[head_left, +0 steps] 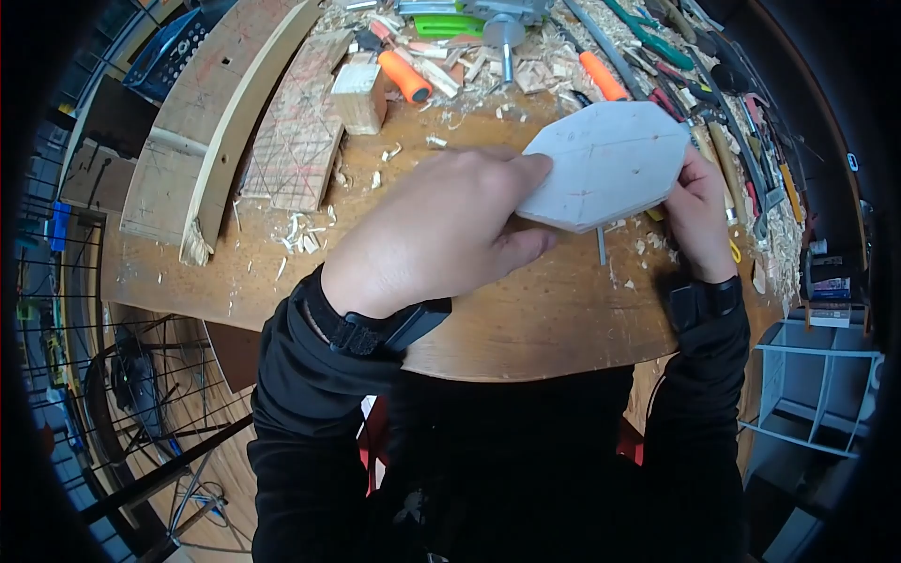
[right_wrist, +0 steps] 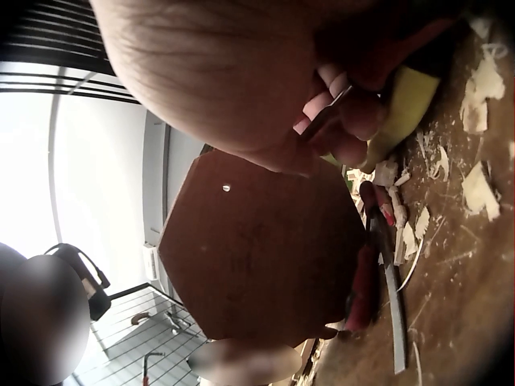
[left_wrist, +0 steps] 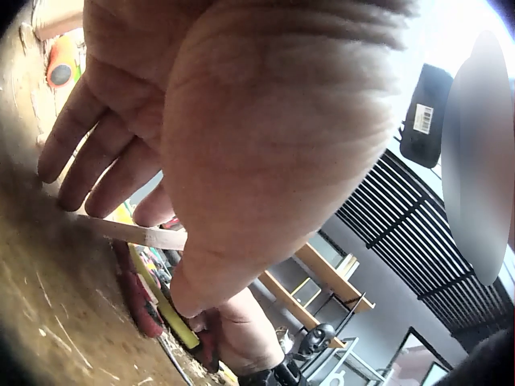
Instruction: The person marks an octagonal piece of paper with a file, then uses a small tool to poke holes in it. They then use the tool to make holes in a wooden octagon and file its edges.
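Observation:
An octagonal wooden board (head_left: pixel 605 169), pale on top with pencil lines and red marks, is held tilted above the workbench. My right hand (head_left: pixel 704 216) pinches its right edge, thumb towards me. At the opposite edge is my left hand (head_left: pixel 436 211), back upward, one fingertip overlapping the board's corner. The left wrist view shows its fingers (left_wrist: pixel 113 157) fairly straight, with the board's edge (left_wrist: pixel 157 236) just past them. In the right wrist view the board's underside (right_wrist: pixel 257 241) is dark with a small hole. A thin shiny strip (right_wrist: pixel 328 117) shows among the right fingers.
Wood shavings and several hand tools cover the bench's right side. Orange handles (head_left: pixel 405 77) and a green-and-silver machine (head_left: pixel 469 21) lie at the back. A wooden block (head_left: pixel 359 98), a marked plank (head_left: pixel 298 141) and a long curved piece (head_left: pixel 239 113) stand left. A red-handled tool (right_wrist: pixel 362 285) lies under the board.

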`<state>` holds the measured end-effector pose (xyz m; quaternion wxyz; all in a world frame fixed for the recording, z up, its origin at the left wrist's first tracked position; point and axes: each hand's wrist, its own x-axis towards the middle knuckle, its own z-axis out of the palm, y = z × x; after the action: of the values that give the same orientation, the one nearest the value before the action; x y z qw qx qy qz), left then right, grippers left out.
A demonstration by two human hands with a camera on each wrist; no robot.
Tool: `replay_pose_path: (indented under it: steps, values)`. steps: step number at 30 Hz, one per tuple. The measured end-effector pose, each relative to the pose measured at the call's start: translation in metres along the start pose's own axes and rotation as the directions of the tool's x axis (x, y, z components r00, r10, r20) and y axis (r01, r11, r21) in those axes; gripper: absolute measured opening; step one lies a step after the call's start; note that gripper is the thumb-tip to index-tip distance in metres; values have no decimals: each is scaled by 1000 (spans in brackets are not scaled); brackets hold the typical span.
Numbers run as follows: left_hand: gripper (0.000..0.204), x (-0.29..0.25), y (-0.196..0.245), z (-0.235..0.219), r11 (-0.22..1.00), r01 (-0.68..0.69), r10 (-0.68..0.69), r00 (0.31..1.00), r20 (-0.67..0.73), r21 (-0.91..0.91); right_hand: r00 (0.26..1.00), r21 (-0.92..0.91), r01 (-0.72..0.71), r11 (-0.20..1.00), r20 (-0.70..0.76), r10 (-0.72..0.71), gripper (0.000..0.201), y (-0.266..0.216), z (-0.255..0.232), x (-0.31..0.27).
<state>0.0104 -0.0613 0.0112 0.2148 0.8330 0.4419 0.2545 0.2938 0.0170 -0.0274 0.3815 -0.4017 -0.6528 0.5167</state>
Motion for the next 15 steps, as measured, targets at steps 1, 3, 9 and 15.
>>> replay_pose_path:
  steps: [1,3,9,15]
  values:
    - [49,-1,1,0,999,-12,11,1000,20,39,1000,11,-28,1000,9,28,30,1,-2,0]
    - [49,-2,2,0,999,-9,7,999,31,46,1000,21,-19,1000,-14,19,31,5,-3,-1]
    - [47,-6,2,3,999,-25,25,1000,2,48,995,28,52,998,-91,-49,25,2,8,-2]
    - [44,-6,-3,1,1000,-10,10,1000,-17,25,991,-40,59,997,-115,-63,22,4,8,-3]
